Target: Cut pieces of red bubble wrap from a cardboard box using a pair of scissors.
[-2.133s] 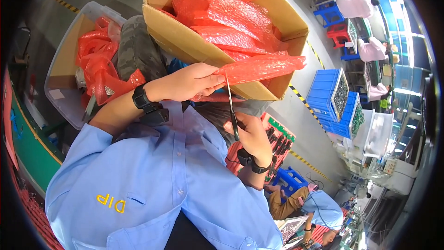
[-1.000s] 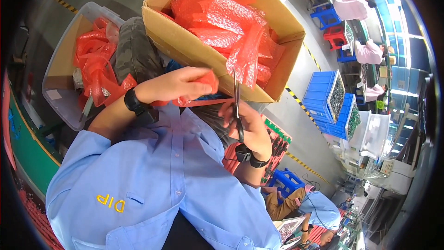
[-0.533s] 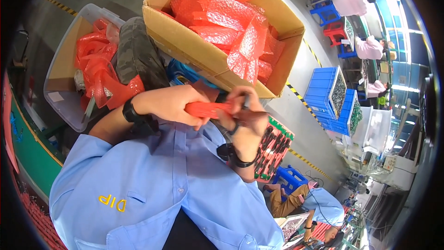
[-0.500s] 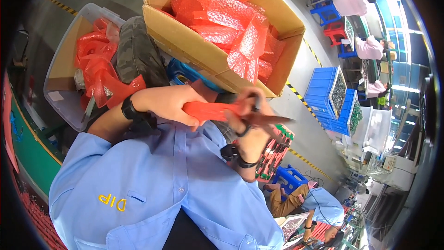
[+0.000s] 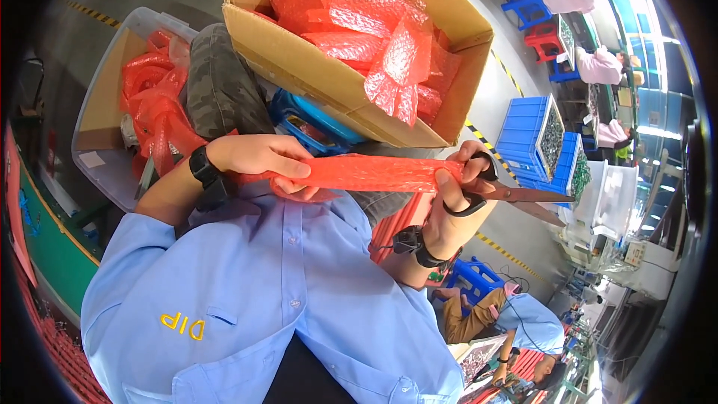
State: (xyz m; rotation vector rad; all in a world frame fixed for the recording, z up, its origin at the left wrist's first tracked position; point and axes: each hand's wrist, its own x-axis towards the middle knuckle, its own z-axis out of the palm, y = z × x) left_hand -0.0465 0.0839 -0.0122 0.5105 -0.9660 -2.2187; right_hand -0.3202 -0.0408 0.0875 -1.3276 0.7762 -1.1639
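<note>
A strip of red bubble wrap (image 5: 366, 173) is stretched between my two hands in front of my chest. My left hand (image 5: 258, 158) pinches its left part between thumb and fingers. At the other end, my right hand (image 5: 452, 202) grips the strip with thumb and fingertips. That same hand has scissors (image 5: 512, 194) hooked on it by the black handles. Their blades point right, away from the strip, and stand slightly apart. Beyond my hands, a cardboard box (image 5: 299, 93) holds many pieces of red bubble wrap (image 5: 359, 26).
Left of my leg stands a clear plastic bin (image 5: 93, 131) with loose red bubble wrap (image 5: 153, 93). A blue stool (image 5: 314, 127) is under the box's near side. Stacked blue crates (image 5: 523, 131) are on the right. A co-worker (image 5: 527, 325) sits at lower right; others sit farther off.
My right hand has moved right with the scissors, drawing the bubble wrap strip out long and flat. The scissors are now farther right. My left hand has shifted slightly left.
</note>
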